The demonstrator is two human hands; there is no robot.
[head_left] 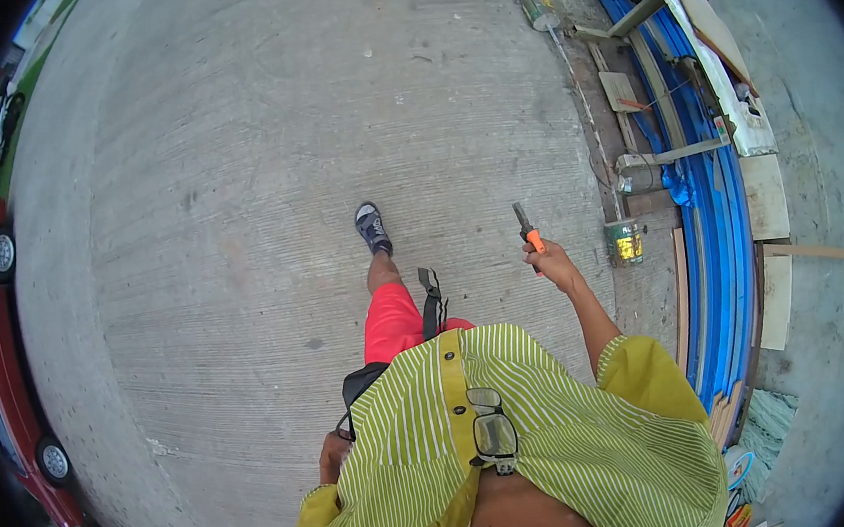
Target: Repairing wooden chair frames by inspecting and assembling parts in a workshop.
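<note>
My right hand (pixel 552 261) is held out ahead of my body with its fingers wrapped round a chisel-like tool (pixel 533 237). This has an orange and black handle and a flat grey end that points away from me. Low at my left side, my left hand (pixel 333 458) is partly covered by my green striped shirt (pixel 405 415). Its fingers are too hidden to read. Just above it are a dark loop and some black cloth (pixel 360 383). A pair of glasses (pixel 495 435) hangs at the shirt's neck.
Grooved concrete pavement (pixel 238 229) lies underfoot. Along the right runs a stack of long blue bars (pixel 709 269) with boards. Two paint-splashed cans (pixel 625 244) (pixel 539 10) joined by a pole stand beside it. A red car (pixel 8 370) is parked at the left.
</note>
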